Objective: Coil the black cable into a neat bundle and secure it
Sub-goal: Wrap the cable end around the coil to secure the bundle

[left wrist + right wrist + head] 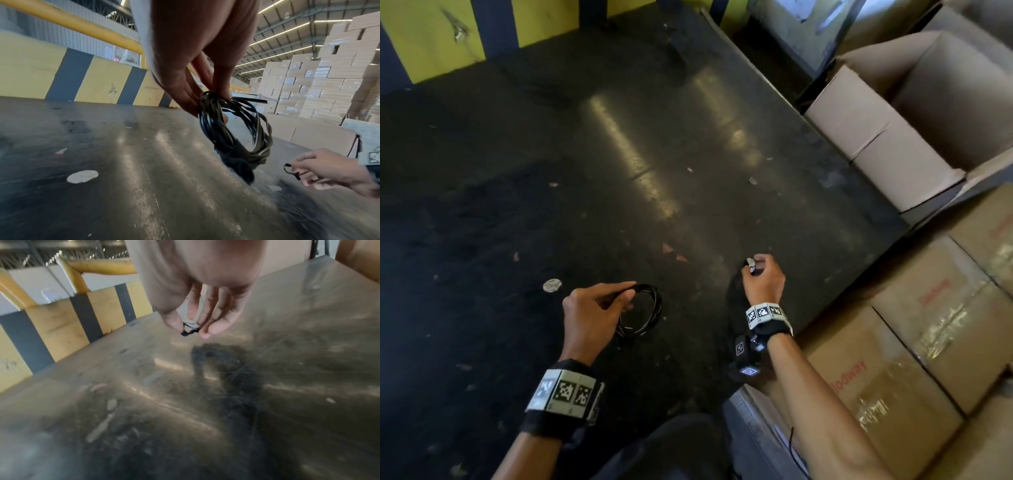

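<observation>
Your left forearm, lower left in the head view, wears a wrist band of black-and-white coded tiles. Your left hand is raised off the dark floor, palm turned inward, thumb and fingers reaching to the right. Those fingers pinch the top of the black cable, which hangs below them as 1 round bundle of many loops, clear of the floor. A short free end sticks out to the right at the pinch point. The left wrist view shows a dark wrapped section at the bundle's lower edge; what it is made of cannot be told.

Your right hand is held well apart from the left, to the right, wrist bent downward, with its own wrist band. Thumb and fingertips are drawn together on a small black tie, a thin kinked loop held just above the floor. A small white item shows at the same fingers in the head view; it is too small to identify.

Cardboard boxes are stacked along your right side, 1 open box beyond them. A yellow and grey striped barrier runs along the far edge of the floor. A pale round spot lies on the floor near your left hand.
</observation>
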Demonstrator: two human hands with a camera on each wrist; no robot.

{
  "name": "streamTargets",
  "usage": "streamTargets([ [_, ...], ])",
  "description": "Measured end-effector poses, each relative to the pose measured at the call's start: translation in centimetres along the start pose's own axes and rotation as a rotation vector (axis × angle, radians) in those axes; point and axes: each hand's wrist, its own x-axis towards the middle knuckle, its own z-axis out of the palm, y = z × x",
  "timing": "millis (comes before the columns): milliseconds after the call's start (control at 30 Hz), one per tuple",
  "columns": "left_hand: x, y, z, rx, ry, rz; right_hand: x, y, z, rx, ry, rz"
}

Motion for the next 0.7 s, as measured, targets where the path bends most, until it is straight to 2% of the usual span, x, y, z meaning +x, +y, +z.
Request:
streamTargets([
  [200, 0.1, -0.1, -0.4, -0.07, 0.035, -0.062, -2.2, -2.8, -1.6, 0.367, -0.218, 0.012],
  [367, -0.6, -0.1, -1.9, -0.187, 0.105, -0.069, -5.6, -7.1, -3.0, 0.497, -0.34, 0.031],
  [433, -1.1, 0.0, -2.6, -0.224, 0.122, -0.051, -6.8, -8.6, -3.2, 0.456, -0.392, -0.056],
  [533, -2.0, 0.5, -3.9, -0.283, 0.119, -0.01, -8.5, -11.2, -3.4, 0.349, -0.427, -0.277],
  [633, -2.8, 1.3, -5.7, -0.336, 0.081, 0.067, -10.3, -14.4, -3.8, 0.277, -0.381, -0.5],
  [700, -3.4, 1.8, -7.0, -0.363, 0.046, 0.129, -11.4, -16.3, -3.8, 0.318, -0.364, -0.539],
])
